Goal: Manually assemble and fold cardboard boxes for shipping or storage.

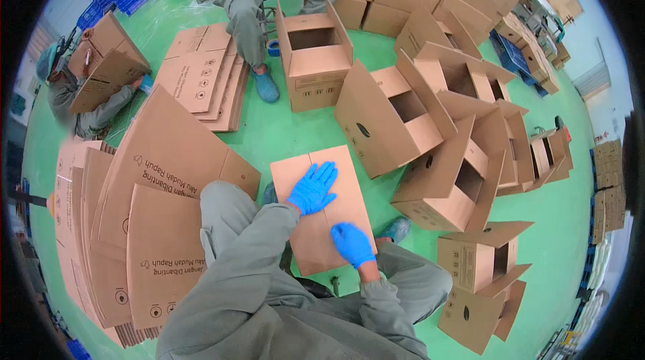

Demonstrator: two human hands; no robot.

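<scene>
Cardboard box, flaps closed, lay over person's lap above green floor. Left hand pressed flat on flaps, fingers spread, gripping nothing. Right hand rested flat near box edge. Erected boxes stood right; flat cartons stacked left.

The carton under both hands is matt brown corrugated cardboard, its flaps smooth and dull. The left hand and right hand wear thin blue rubbery gloves. The sleeves are grey-green woven cloth. The floor is smooth green paint with a faint sheen.
</scene>
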